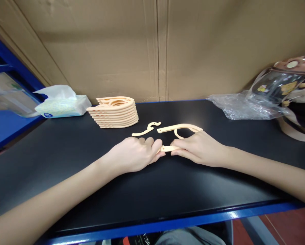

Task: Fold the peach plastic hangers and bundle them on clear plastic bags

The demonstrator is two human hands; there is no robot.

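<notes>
My right hand [197, 148] is closed in a pinch on a cream plastic hanger arm [169, 148], whose holed end points toward my left hand. My left hand [138, 152] is closed with thumb and forefinger pressed together, right at that holed end. A sliver of cream plastic shows at its fingertips, and the rest is hidden by the fingers. Beyond my right hand, a curved cream hanger piece [178, 127] with a loop extends up to the left. A separate small hanger hook piece [147, 130] lies on the black table just past my left hand.
A neat stack of cream folding hangers [114, 114] stands at the back left, beside a tissue pack [63, 102]. Crumpled clear plastic [241, 105] and a clear bottle with a strap [277, 83] are at the back right. A cardboard wall [103, 51] closes off the black table [132, 197].
</notes>
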